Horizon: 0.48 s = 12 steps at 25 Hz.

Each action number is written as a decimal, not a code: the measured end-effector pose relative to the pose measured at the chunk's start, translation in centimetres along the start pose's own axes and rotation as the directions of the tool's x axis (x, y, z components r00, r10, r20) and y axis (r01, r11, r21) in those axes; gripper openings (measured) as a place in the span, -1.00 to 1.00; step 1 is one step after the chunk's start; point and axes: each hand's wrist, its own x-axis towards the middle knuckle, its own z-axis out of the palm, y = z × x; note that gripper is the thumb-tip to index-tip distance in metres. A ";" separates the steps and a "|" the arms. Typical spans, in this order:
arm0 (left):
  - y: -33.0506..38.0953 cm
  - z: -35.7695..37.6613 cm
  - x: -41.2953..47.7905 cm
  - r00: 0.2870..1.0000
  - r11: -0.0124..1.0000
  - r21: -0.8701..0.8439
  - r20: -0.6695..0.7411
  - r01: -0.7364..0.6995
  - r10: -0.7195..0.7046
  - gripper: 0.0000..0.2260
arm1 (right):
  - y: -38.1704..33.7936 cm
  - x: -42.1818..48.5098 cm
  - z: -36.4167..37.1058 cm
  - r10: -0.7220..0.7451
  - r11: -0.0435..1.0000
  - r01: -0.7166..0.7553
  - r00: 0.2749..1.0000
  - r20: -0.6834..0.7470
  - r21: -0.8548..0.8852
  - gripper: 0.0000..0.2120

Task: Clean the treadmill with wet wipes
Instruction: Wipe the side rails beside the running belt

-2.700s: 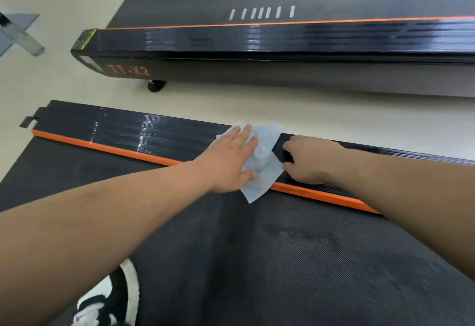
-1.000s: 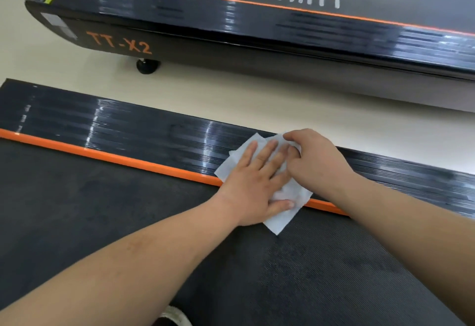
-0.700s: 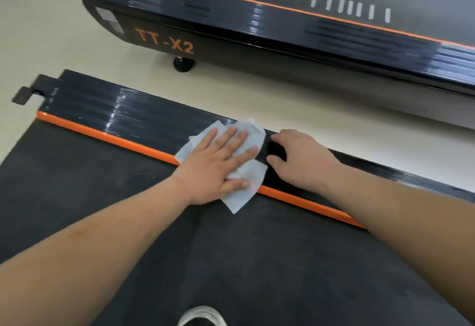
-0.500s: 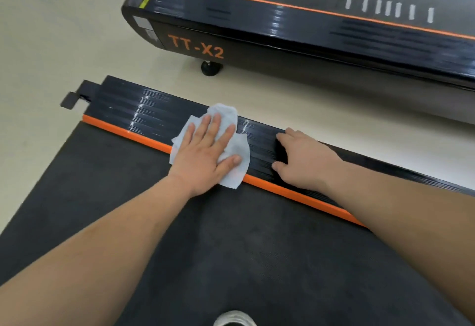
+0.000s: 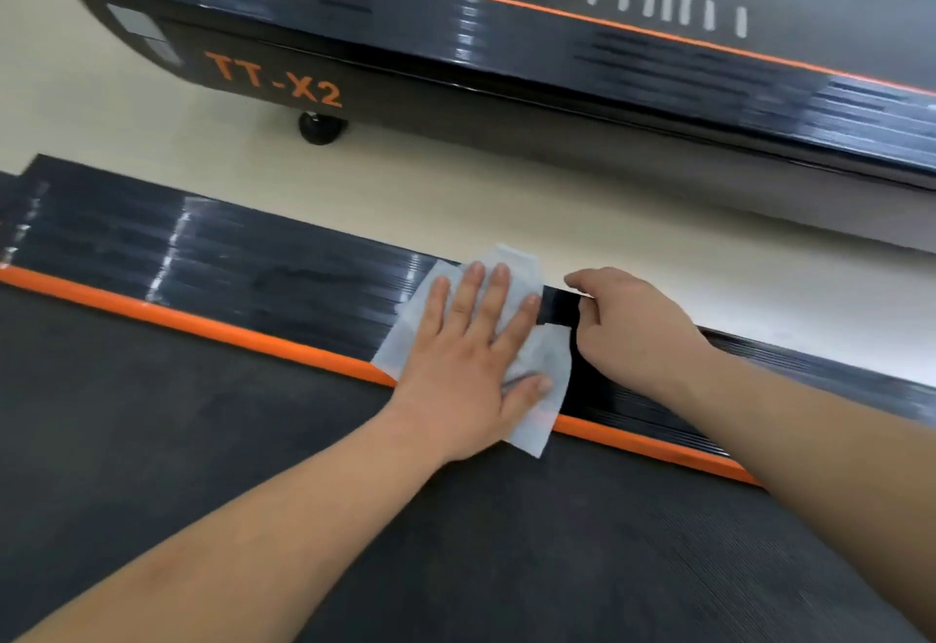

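Head view. My left hand (image 5: 471, 364) lies flat, fingers straight and spread, pressing the wipe (image 5: 509, 260) onto the rail (image 5: 253, 267). The wipe spans the rail under my palm. Its near corner crosses the orange strip (image 5: 202, 322) onto the belt (image 5: 354, 516). Half a second earlier, this hand and the wipe were well left of my right hand (image 5: 635, 333); now they sit just beside it. My right hand rests on the rail, fingers bent at its far edge; I cannot tell whether it grips. Beyond both hands stands a second treadmill (image 5: 456, 49) marked TT-X2.
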 end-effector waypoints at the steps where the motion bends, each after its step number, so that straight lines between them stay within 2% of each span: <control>1: 0.5 -0.3 0.5 1.000 1.000 0.012 0.010 0.005 -0.005 -0.27 | 0.9 -0.4 -0.2 0.013 1.000 -0.013 1.000 0.005 -0.017 -0.59; 4: 4.7 -0.5 2.2 0.994 0.995 0.030 0.047 -0.096 0.095 -0.27 | 3.0 -1.8 -1.0 0.076 0.997 -0.076 0.997 0.028 -0.009 -0.67; 7: 8.9 -0.5 3.4 0.979 0.980 0.029 0.062 -0.195 0.193 -0.27 | 3.3 -2.0 -2.0 0.172 0.977 -0.179 0.983 0.067 0.121 -0.68; 10: 9.9 -0.5 3.7 0.979 0.980 0.023 0.065 -0.196 0.194 -0.26 | 3.0 -1.4 -2.4 0.226 0.962 -0.231 0.973 0.051 0.148 -0.66; 12: 8.9 -0.7 3.7 0.967 0.969 0.011 0.059 -0.248 0.247 -0.27 | 3.2 -1.5 -2.4 0.199 0.973 -0.206 0.977 0.081 0.102 -0.61</control>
